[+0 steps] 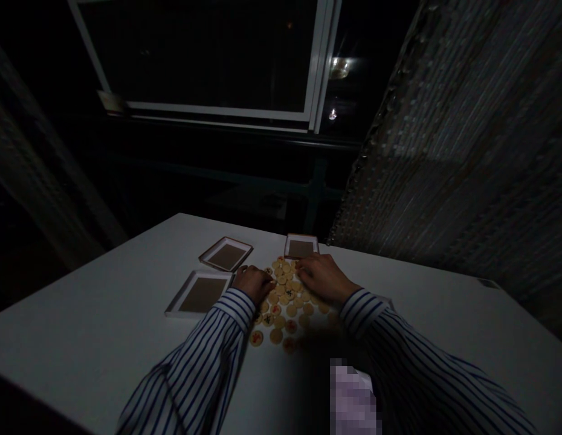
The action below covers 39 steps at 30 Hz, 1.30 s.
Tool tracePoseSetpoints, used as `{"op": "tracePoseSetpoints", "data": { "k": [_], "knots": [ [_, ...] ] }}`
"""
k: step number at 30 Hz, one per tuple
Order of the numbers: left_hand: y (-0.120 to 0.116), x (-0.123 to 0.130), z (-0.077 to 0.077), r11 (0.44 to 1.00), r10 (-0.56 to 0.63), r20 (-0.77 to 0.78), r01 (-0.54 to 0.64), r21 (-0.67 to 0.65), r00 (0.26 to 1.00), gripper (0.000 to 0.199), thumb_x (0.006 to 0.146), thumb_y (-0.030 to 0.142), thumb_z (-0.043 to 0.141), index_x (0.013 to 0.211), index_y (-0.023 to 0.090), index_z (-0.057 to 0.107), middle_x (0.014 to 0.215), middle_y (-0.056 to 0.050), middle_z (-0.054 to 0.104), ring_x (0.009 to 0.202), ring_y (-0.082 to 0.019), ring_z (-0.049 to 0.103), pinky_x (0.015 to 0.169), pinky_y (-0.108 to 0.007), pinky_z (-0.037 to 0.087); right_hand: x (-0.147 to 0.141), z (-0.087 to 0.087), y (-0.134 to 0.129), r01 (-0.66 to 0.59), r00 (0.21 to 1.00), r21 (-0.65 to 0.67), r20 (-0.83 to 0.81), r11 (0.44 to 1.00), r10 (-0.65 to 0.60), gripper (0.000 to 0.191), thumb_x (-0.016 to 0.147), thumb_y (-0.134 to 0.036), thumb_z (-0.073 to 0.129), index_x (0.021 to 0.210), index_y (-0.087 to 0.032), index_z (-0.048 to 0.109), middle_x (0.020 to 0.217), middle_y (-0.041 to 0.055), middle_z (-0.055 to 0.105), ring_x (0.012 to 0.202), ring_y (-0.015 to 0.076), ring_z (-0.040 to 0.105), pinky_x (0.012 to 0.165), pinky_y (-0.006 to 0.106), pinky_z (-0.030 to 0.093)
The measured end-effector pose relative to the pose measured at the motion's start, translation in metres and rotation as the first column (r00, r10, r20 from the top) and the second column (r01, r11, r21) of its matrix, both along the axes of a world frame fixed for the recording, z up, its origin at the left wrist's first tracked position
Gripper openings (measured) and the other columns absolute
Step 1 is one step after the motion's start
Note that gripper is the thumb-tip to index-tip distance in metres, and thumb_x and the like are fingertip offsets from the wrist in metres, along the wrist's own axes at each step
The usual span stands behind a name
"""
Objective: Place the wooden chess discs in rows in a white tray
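Round wooden pieces (276, 336), some with red or black characters, lie in a loose pile at the middle of the white table. My left hand (254, 283) is at the pile's left side, its fingers closed near a piece; what they hold is too small to make out. At the upper right of the pile, my right hand (324, 277) reaches down with curled fingers touching the pieces, its fingertips partly hidden. Two open shallow boxes, one farther back (225, 254) and one nearer (200, 294), sit left of the pile. Behind the pile stands another shallow box (301, 246).
The white table (104, 320) extends to both sides. Part of a light object (386, 301) shows behind my right sleeve. A bead curtain (444, 151) hangs at the right, and a dark window with a white frame (217, 111) is behind. A pixelated patch covers the near edge.
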<state>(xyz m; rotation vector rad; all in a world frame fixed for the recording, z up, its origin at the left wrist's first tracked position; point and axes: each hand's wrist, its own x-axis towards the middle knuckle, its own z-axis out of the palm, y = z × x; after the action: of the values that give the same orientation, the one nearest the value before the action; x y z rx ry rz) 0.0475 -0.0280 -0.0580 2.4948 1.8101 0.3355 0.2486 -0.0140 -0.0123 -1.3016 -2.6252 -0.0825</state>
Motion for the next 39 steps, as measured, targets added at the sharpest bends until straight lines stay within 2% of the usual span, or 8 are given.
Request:
{"op": "tracePoseSetpoints", "data": {
  "k": [9, 15, 21, 27, 31, 34, 39],
  "knots": [
    [0.006, 0.002, -0.003, 0.999, 0.033, 0.025, -0.032, -0.031, 0.999, 0.029, 0.077, 0.032, 0.047, 0.099, 0.029, 0.064, 0.099, -0.003, 0.067, 0.095, -0.022, 0.057, 0.083, -0.034, 0.04, 0.006, -0.003, -0.002, 0.001, 1.0, -0.001, 0.013, 1.0, -0.001, 0.023, 0.082, -0.023, 0.041, 0.093, -0.02, 0.061, 0.093, 0.0044, 0.064, 0.09, 0.0182, 0.053, 0.078, 0.03, 0.031],
    [0.011, 0.003, -0.004, 0.991, 0.121, 0.032, -0.119, -0.052, 0.992, 0.027, 0.076, 0.034, 0.046, 0.095, 0.028, 0.064, 0.093, -0.003, 0.068, 0.087, -0.02, 0.06, 0.077, -0.03, 0.043, 0.013, -0.006, -0.004, 0.009, 0.999, -0.015, 0.051, 1.0, -0.008, 0.025, 0.084, -0.023, 0.039, 0.095, -0.02, 0.06, 0.095, 0.0056, 0.064, 0.092, 0.0179, 0.053, 0.079, 0.029, 0.031],
    [0.013, 0.005, -0.004, 0.991, 0.116, 0.0, -0.116, -0.062, 0.993, 0.027, 0.076, 0.031, 0.045, 0.09, 0.027, 0.067, 0.087, -0.004, 0.069, 0.086, -0.02, 0.061, 0.076, -0.029, 0.043, 0.014, -0.006, -0.008, 0.046, 0.994, -0.07, 0.102, 0.997, -0.039, 0.027, 0.085, -0.026, 0.037, 0.09, -0.017, 0.061, 0.093, 0.0074, 0.064, 0.094, 0.0187, 0.051, 0.079, 0.029, 0.03],
    [0.0, 0.008, 0.005, 0.996, 0.087, -0.002, -0.087, -0.021, 0.996, 0.029, 0.076, 0.029, 0.043, 0.093, 0.025, 0.067, 0.096, -0.005, 0.068, 0.092, -0.023, 0.059, 0.083, -0.035, 0.041, 0.011, -0.011, -0.014, -0.045, 0.997, -0.07, 0.063, 0.996, 0.05, 0.022, 0.083, -0.025, 0.041, 0.093, -0.02, 0.06, 0.095, 0.0052, 0.063, 0.093, 0.0186, 0.051, 0.079, 0.032, 0.029],
    [-0.01, 0.011, 0.009, 0.998, 0.058, 0.058, -0.058, 0.004, 0.997, 0.03, 0.077, 0.027, 0.043, 0.097, 0.026, 0.065, 0.099, -0.003, 0.067, 0.093, -0.021, 0.059, 0.083, -0.033, 0.042, 0.003, -0.017, -0.02, -0.17, 0.983, -0.07, 0.057, 0.983, 0.174, 0.017, 0.079, -0.024, 0.049, 0.09, -0.02, 0.06, 0.091, 0.0042, 0.063, 0.095, 0.0185, 0.049, 0.081, 0.032, 0.027],
    [-0.013, 0.015, 0.007, 0.998, 0.063, 0.091, -0.066, 0.024, 0.994, 0.03, 0.077, 0.026, 0.043, 0.097, 0.026, 0.065, 0.097, -0.003, 0.067, 0.091, -0.02, 0.059, 0.082, -0.032, 0.042, -0.004, -0.022, -0.02, -0.239, 0.968, -0.069, 0.061, 0.969, 0.243, 0.017, 0.075, -0.022, 0.052, 0.09, -0.02, 0.06, 0.091, 0.0039, 0.062, 0.096, 0.019, 0.048, 0.08, 0.032, 0.027],
    [-0.012, 0.016, -0.002, 0.997, 0.051, 0.167, -0.059, 0.043, 0.985, 0.03, 0.078, 0.022, 0.042, 0.097, 0.024, 0.065, 0.098, -0.002, 0.067, 0.092, -0.019, 0.058, 0.085, -0.03, 0.041, -0.011, -0.03, -0.016, -0.247, 0.964, -0.089, 0.077, 0.965, 0.254, 0.018, 0.073, -0.018, 0.053, 0.09, -0.018, 0.06, 0.09, 0.0054, 0.062, 0.097, 0.0199, 0.047, 0.082, 0.034, 0.026]
  ]
}}
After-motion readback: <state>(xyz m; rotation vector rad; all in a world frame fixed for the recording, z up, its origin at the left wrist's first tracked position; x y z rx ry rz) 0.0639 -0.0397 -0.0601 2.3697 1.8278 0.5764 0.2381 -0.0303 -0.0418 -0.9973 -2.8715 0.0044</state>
